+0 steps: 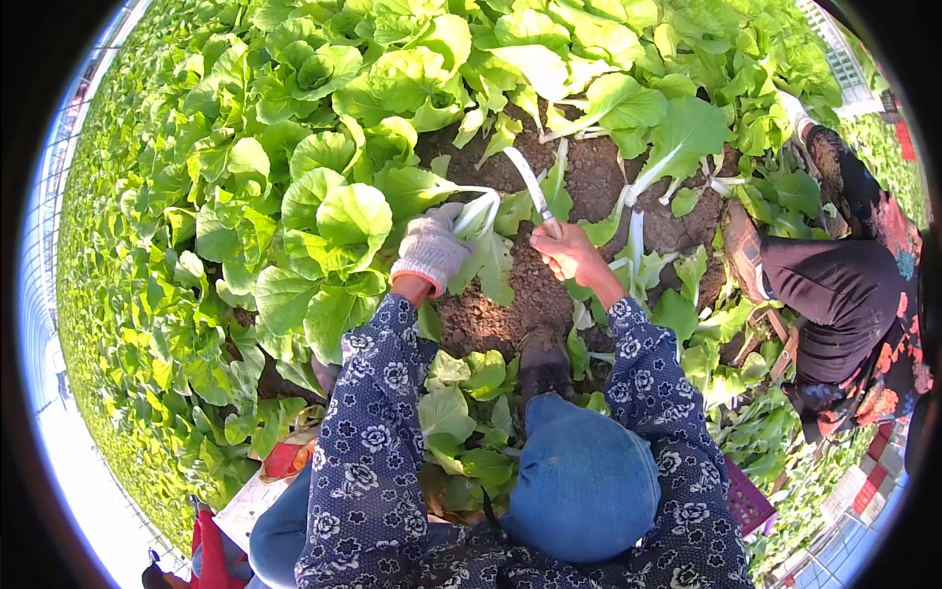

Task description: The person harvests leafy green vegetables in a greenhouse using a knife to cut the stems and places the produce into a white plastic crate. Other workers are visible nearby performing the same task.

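My left hand (434, 243), in a pale knit glove, grips the leaf stalks of a leafy green plant (478, 213); its white stalks bend over beyond the fingers and its leaves hang beside them. My bare right hand (570, 252) is closed on the handle of a curved-blade knife (528, 177), which points up and to the left, apart from the plant. Between and ahead of the hands lies brown soil (508, 302) with cut leaves on it. Uncut leafy greens (353, 221) stand close on the left, hiding part of the glove's surroundings.
A co-worker in dark trousers (839, 294) crouches at the right, a gloved hand (796, 118) among the plants. Loose leaves (681, 140) lie at the upper right. A purple crate (747, 497) is behind my right arm, a white crate (250, 508) at lower left.
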`<act>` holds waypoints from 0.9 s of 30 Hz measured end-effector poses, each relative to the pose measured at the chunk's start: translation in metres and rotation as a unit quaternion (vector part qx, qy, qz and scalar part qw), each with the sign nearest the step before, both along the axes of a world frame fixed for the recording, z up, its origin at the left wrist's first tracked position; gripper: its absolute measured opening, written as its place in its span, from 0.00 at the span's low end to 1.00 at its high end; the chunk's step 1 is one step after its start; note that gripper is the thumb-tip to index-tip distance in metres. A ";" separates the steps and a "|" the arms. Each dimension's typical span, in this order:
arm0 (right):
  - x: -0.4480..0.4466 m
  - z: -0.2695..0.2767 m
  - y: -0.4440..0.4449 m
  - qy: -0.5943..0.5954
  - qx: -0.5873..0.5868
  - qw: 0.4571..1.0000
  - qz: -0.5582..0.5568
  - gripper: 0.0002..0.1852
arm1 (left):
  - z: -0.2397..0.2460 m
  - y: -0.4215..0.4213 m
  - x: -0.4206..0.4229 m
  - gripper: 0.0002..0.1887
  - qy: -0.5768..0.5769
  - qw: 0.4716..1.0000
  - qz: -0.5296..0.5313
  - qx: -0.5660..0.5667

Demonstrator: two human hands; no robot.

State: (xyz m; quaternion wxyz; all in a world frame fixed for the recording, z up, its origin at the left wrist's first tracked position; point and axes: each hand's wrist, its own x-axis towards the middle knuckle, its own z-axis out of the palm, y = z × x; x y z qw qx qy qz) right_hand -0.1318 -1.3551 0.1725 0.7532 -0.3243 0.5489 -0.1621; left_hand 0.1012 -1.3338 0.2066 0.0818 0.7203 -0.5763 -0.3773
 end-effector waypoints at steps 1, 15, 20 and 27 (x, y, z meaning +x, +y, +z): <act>-0.004 0.002 0.012 0.029 -0.056 0.998 -0.021 0.16 | 0.009 0.015 -0.009 0.30 0.034 0.998 -0.015 -0.043; -0.020 0.100 0.084 0.010 -0.195 0.969 0.151 0.16 | 0.048 0.121 -0.058 0.17 0.495 0.853 0.134 0.098; -0.054 0.123 0.060 0.127 -0.242 0.919 0.283 0.16 | 0.057 0.145 -0.041 0.17 0.499 0.849 0.096 0.146; -0.025 0.076 0.057 0.110 -0.284 0.897 0.319 0.17 | 0.054 0.108 -0.063 0.21 0.083 0.983 -0.161 0.035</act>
